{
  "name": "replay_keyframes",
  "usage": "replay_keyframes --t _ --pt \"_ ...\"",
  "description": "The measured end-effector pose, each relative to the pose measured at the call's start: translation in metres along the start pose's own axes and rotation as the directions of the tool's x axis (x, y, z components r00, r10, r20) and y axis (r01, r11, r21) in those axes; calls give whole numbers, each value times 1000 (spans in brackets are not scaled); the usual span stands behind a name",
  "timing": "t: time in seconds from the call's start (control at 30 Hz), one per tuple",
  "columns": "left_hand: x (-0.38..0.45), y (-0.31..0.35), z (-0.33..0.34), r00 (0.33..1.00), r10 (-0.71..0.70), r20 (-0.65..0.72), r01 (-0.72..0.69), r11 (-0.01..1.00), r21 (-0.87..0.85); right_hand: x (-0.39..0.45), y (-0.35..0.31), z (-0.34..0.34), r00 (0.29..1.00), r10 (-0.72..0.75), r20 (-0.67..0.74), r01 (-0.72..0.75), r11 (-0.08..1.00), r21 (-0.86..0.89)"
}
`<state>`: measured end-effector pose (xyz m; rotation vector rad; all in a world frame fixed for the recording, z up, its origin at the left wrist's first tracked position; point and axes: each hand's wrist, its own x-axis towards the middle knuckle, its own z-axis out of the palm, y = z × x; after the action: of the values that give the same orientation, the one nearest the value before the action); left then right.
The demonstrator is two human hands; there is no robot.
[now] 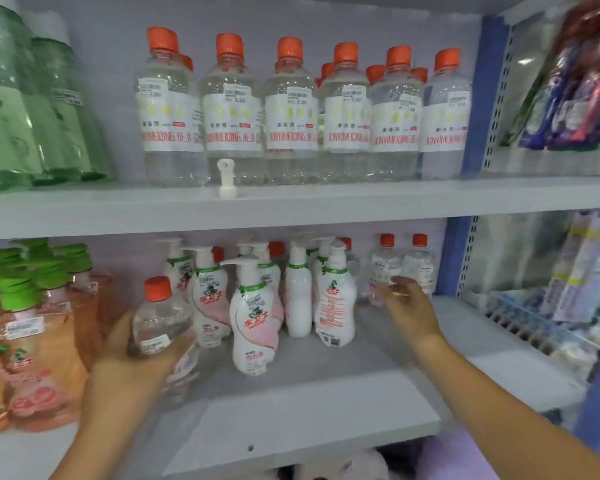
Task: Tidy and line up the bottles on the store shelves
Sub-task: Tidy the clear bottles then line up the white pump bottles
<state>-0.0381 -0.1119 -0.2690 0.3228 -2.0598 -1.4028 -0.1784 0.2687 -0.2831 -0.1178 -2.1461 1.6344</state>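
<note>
Lower shelf (388, 396) spans the bottom; at lower left a clear orange-capped bottle (161, 318), long axis tilted, is gripped by the left hand (132, 355). Right of centre, the right hand (407, 308), fingers apart, nears two upright bottles (400, 268) just beyond.

Row of clear orange-capped bottles (291, 112) upright at 12 o'clock on the upper shelf (291, 206), one clear orange-capped bottle (161, 317) gripped at 8 o'clock, white pump bottles (257, 306) clustered upright at centre, lower shelf (326, 403)

Pump bottles (293, 299) on shelf (326, 403), below capped bottles (291, 109).
</note>
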Motion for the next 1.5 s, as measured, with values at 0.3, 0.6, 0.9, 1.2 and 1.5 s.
replay_keyframes --t 0.3,0.6,0.9,1.2,1.5 --pt "-117 92 102 966 87 242 -39 980 -195 120 38 -75 989 109 105 -91 982 -163" --pt "-132 102 186 981 47 190 -17 987 -161 64 25 -98 961 -3 278 6 1000 -10" --pt "-135 108 229 986 52 159 -33 992 -119 -23 26 -130 897 -67 437 57 998 36" --pt "-194 216 141 908 320 270 -266 939 -218 -108 -80 -208 887 -338 314 284 937 204" --pt "-149 350 108 855 517 40 -490 831 -265 -72 -243 -248 740 -661 123 610 737 292"
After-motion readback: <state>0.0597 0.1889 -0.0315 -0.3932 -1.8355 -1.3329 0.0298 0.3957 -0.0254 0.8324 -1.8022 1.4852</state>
